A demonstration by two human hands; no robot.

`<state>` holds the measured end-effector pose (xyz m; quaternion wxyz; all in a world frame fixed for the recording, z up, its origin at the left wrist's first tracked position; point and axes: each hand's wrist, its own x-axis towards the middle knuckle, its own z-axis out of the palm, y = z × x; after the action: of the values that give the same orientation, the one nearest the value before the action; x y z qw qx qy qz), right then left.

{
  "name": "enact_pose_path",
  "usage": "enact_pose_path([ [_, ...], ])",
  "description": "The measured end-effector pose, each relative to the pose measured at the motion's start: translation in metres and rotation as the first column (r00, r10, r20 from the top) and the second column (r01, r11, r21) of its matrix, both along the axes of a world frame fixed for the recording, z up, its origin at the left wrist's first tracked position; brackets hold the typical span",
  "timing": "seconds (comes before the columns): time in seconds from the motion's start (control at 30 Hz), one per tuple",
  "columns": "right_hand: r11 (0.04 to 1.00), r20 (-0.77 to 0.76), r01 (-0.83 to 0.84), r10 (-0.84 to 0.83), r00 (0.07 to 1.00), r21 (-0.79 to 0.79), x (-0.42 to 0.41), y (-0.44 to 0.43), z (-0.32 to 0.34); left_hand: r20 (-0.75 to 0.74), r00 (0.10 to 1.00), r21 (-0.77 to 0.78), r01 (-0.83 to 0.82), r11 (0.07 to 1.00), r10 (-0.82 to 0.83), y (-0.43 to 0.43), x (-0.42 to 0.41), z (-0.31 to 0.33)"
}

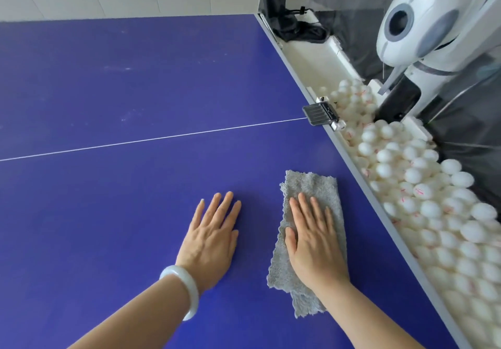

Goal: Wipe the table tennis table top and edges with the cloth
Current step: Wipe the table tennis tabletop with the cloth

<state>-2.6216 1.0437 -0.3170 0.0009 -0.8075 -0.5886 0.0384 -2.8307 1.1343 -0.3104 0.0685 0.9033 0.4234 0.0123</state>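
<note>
A blue table tennis table (122, 83) fills most of the view, crossed by a thin white line. On it, near the right edge, lies a folded grey cloth (309, 183). My right hand (314, 240) presses flat on the cloth with straight fingers. My left hand (211, 237) rests flat on the bare blue top to the left of the cloth, fingers straight and spread. A white bangle sits on the left wrist.
The table's grey right edge (360, 183) runs diagonally. Beyond it a white tray holds several white balls (423, 194). A white ball machine (433, 23) stands at the upper right, with dark netting behind. A black clamp (321, 114) grips the edge.
</note>
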Motion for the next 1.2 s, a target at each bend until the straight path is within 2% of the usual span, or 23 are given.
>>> enact_pose_path([
  [0.17,0.998,-0.022,-0.049,0.05,0.999,0.027,0.006,0.017,-0.002,0.029,0.996,-0.024,-0.08,0.996,0.081,-0.004,0.017,-0.01],
  [0.3,0.979,-0.086,-0.203,0.203,0.975,0.004,0.016,0.094,-0.002,0.03,0.997,-0.056,-0.073,0.996,0.075,-0.003,0.015,-0.007],
  [0.37,0.976,-0.109,-0.216,0.216,0.97,0.011,0.032,0.138,0.0,0.022,0.997,-0.073,-0.071,0.995,0.073,-0.002,0.017,-0.006],
  [0.43,0.992,-0.097,-0.125,0.126,0.987,0.014,0.057,0.168,-0.001,0.032,0.996,-0.066,-0.077,0.995,0.08,-0.001,0.017,-0.007],
  [0.53,0.983,-0.078,0.182,-0.181,0.98,0.001,0.093,0.177,-0.004,0.047,0.995,-0.058,-0.086,0.995,0.089,0.0,0.014,-0.01],
  [0.63,0.876,-0.161,0.483,-0.476,0.864,0.005,0.105,0.139,0.0,0.06,0.993,-0.051,-0.097,0.994,0.099,0.001,0.012,-0.013],
  [0.7,0.81,-0.175,0.586,-0.58,0.796,-0.016,0.088,0.105,0.0,0.069,0.993,-0.046,-0.095,0.994,0.098,0.0,0.012,-0.014],
  [0.73,0.807,-0.151,0.59,-0.585,0.797,-0.011,0.07,0.088,-0.003,0.072,0.993,-0.047,-0.095,0.994,0.098,0.0,0.013,-0.015],
  [0.8,0.888,-0.095,0.458,-0.454,0.886,0.034,0.025,0.065,-0.007,0.073,0.992,-0.045,-0.097,0.994,0.1,0.0,0.013,-0.014],
  [0.87,0.98,-0.046,0.184,-0.181,0.982,0.072,-0.008,0.053,-0.012,0.06,0.993,-0.033,-0.097,0.995,0.099,0.0,0.013,-0.013],
  [0.93,0.996,-0.044,-0.079,0.081,0.996,0.049,0.002,0.048,-0.007,0.057,0.993,-0.028,-0.102,0.994,0.103,0.0,0.013,-0.012],
  [1.0,0.988,-0.011,-0.154,0.155,0.988,0.027,0.043,0.036,-0.005,0.065,0.993,-0.028,-0.101,0.994,0.103,0.0,0.014,-0.012],
  [1.03,0.997,0.012,-0.079,0.079,0.997,0.022,0.064,0.025,-0.004,0.075,0.992,-0.029,-0.103,0.994,0.105,0.0,0.015,-0.012],
  [1.1,0.978,0.013,0.206,-0.207,0.978,0.028,0.09,-0.005,-0.003,0.092,0.99,-0.028,-0.107,0.994,0.109,-0.001,0.016,-0.012],
  [1.17,0.908,-0.02,0.416,-0.416,0.909,0.055,0.073,-0.032,-0.001,0.091,0.989,-0.015,-0.113,0.993,0.114,0.0,0.016,-0.015],
  [1.2,0.888,-0.015,0.454,-0.454,0.891,0.075,0.049,-0.043,-0.002,0.092,0.989,-0.01,-0.115,0.993,0.116,0.0,0.016,-0.016],
])
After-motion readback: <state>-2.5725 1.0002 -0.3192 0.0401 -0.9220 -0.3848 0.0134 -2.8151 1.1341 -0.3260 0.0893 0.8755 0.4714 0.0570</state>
